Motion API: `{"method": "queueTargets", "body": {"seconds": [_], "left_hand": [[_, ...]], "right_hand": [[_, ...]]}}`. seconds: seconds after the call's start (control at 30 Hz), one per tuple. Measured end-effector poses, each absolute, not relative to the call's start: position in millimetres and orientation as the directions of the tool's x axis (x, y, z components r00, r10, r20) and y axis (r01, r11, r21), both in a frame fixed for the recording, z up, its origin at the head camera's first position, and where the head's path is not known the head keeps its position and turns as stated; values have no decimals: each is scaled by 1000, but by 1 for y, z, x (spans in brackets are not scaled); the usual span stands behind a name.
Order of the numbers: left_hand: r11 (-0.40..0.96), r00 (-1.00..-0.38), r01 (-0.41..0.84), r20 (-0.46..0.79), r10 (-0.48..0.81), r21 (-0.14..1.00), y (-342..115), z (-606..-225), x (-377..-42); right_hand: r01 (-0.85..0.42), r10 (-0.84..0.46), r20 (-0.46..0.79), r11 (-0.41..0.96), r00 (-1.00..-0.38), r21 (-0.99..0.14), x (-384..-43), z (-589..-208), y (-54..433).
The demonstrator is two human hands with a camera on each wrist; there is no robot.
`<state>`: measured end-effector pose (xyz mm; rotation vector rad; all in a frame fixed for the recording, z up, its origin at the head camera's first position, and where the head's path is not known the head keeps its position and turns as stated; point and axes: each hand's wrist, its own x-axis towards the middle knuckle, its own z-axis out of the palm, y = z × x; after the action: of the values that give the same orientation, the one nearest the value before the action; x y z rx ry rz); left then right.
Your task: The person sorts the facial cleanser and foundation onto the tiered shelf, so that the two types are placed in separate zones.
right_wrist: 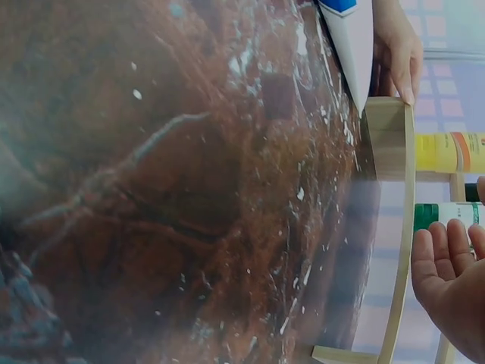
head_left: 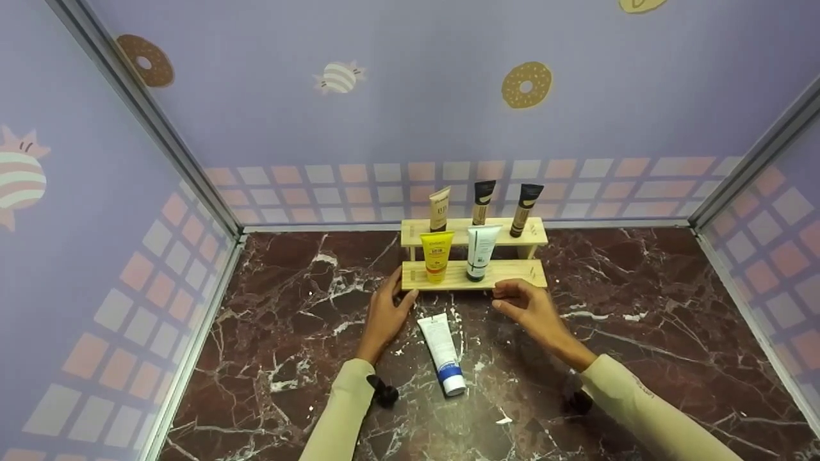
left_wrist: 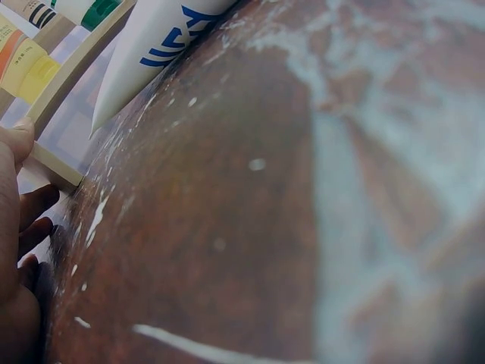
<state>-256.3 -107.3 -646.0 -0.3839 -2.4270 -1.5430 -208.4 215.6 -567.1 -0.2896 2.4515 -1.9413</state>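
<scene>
A two-step wooden display stand [head_left: 522,271] stands at the back of the marble surface. My left hand [head_left: 386,312] holds its left end, the thumb at the front edge and the other fingers round the side. On the lower step stand a yellow squeeze tube [head_left: 437,256] and a white squeeze tube [head_left: 482,250] with a dark green cap [right_wrist: 426,215]. My right hand [head_left: 528,312] is at the front edge, right of the white tube, fingers loosely bent and holding nothing. A white and blue tube [head_left: 441,342] lies on the surface between my forearms.
On the upper step are a beige tube [head_left: 439,208] with a dark cap and two black-topped tubes, one in the middle [head_left: 483,202] and one leaning at the right [head_left: 526,208]. A patterned back wall [head_left: 410,128] rises close behind the stand; side panels flank the marble surface [head_left: 288,346].
</scene>
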Motion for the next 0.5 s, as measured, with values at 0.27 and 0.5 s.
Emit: {"method": "queueTargets", "body": {"seconds": [0.27,0.5], "left_hand": [[401,-929,366,358,98,840,-107,-646,-256],[415,-938,341,334,91,843,-107,-645,-255]], "right_hand": [[-149,-154,113,242,-982,-959,-201,-573,212],[-123,-189,74,263,-979,-957,-195,-578,208]]}}
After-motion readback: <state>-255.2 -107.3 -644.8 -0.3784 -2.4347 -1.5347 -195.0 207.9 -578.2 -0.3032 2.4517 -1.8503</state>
